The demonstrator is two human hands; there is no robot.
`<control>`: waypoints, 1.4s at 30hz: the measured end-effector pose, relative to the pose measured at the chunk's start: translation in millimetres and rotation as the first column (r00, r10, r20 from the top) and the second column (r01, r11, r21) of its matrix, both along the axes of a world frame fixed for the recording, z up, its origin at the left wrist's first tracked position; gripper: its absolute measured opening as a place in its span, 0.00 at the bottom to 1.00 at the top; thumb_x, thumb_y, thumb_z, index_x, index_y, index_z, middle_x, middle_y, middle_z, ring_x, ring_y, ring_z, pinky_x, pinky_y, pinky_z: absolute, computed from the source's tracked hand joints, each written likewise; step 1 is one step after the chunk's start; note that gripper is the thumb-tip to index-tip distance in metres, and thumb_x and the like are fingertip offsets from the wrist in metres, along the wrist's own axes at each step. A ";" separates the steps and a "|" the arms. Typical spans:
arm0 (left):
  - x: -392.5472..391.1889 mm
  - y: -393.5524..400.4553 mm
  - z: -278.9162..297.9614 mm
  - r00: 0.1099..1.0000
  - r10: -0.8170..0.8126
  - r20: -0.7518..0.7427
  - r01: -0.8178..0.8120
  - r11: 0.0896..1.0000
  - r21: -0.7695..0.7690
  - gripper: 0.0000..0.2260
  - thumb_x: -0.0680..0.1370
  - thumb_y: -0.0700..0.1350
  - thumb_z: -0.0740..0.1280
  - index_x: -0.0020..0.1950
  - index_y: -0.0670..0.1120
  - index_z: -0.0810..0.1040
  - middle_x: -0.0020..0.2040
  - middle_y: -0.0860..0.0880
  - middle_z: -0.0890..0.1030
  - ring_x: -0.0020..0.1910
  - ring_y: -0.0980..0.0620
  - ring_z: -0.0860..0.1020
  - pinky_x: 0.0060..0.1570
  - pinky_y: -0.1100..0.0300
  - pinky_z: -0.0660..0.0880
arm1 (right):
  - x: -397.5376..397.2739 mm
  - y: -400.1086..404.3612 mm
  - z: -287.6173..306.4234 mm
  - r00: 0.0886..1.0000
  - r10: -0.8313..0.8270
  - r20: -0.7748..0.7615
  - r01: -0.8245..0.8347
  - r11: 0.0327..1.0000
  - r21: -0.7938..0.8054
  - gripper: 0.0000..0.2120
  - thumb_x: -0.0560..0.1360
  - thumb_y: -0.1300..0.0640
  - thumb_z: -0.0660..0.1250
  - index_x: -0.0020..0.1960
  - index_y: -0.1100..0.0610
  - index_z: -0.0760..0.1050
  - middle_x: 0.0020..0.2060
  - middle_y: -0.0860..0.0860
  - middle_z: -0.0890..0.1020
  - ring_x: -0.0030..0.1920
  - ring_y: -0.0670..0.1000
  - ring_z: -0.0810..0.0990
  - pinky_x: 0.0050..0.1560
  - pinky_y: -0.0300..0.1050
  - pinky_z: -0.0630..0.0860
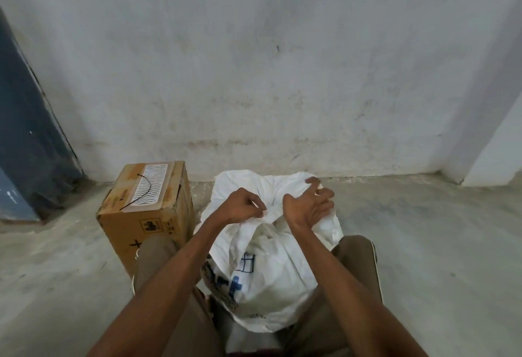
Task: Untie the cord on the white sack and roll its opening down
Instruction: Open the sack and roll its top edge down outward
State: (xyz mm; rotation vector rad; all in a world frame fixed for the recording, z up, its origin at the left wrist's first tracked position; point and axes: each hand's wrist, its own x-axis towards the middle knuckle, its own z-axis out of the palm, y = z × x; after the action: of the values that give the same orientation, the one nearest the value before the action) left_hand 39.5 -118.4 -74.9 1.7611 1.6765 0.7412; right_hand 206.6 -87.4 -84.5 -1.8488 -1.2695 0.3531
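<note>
Bare grey concrete floor (423,243), stained pale plaster wall (282,74) behind, blue-grey door (25,130) off to the left. Crumpled white woven plastic sack with blue print (271,272) standing on the floor between the knees in brown trousers (158,258). Left hand (243,205) at the gathered neck, grip pinching something thin there, probably the cord, too small to tell. Right hand (310,204) just beside, grip spread, fingers loosely curled over the sack top. Taped brown cardboard box (147,210) just left of the sack.
</note>
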 end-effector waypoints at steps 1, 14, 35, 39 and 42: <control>0.4 0.1 -1.8 1.000 0.003 -0.012 -0.003 1.000 0.013 0.06 0.69 0.39 0.75 0.44 0.48 0.88 0.40 0.54 0.86 0.40 0.57 0.83 0.42 0.65 0.76 | -0.1 0.2 -3.9 0.985 0.077 0.155 -0.076 0.997 -0.013 0.21 0.62 0.52 0.72 0.54 0.47 0.74 0.60 0.55 0.69 0.57 0.62 0.69 0.60 0.55 0.66; -9.1 9.6 -30.7 0.977 0.138 0.163 -0.120 0.986 -0.114 0.06 0.77 0.43 0.70 0.48 0.45 0.86 0.45 0.50 0.87 0.45 0.53 0.85 0.47 0.59 0.79 | 13.5 22.1 -7.5 0.647 0.665 0.372 -0.553 0.746 -0.372 0.13 0.79 0.50 0.61 0.54 0.56 0.81 0.51 0.54 0.82 0.52 0.59 0.81 0.45 0.47 0.72; -39.2 222.2 -111.7 0.795 0.177 -0.580 -0.055 0.974 0.222 0.16 0.80 0.53 0.64 0.56 0.41 0.79 0.70 0.41 0.73 0.79 0.38 0.59 0.77 0.38 0.51 | -31.5 199.9 -77.2 0.509 0.526 0.682 -0.391 0.847 -0.361 0.42 0.59 0.57 0.78 0.71 0.57 0.68 0.64 0.61 0.73 0.68 0.64 0.67 0.68 0.62 0.66; -45.2 231.9 -101.8 0.754 0.021 -0.657 -0.054 0.998 -0.030 0.32 0.75 0.59 0.68 0.72 0.46 0.64 0.63 0.44 0.79 0.73 0.41 0.68 0.74 0.32 0.45 | -26.6 218.3 -81.9 0.464 0.651 0.601 -0.327 0.756 -0.567 0.49 0.69 0.50 0.72 0.81 0.56 0.47 0.70 0.60 0.70 0.78 0.66 0.52 0.75 0.68 0.48; -50.5 228.4 -94.8 0.758 -0.079 -0.648 -0.054 0.982 -0.183 0.34 0.75 0.64 0.67 0.75 0.47 0.66 0.69 0.44 0.76 0.69 0.42 0.72 0.71 0.40 0.63 | -24.8 215.4 -71.3 0.422 0.694 0.583 -0.348 0.718 -0.603 0.35 0.72 0.51 0.70 0.75 0.57 0.62 0.67 0.53 0.75 0.73 0.58 0.67 0.75 0.64 0.57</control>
State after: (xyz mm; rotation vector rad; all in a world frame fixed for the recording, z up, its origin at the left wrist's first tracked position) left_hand -11.0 110.0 -169.8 2.0153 2.0809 -0.0959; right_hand 181.9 128.0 -155.8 -1.9318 -2.6416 0.1014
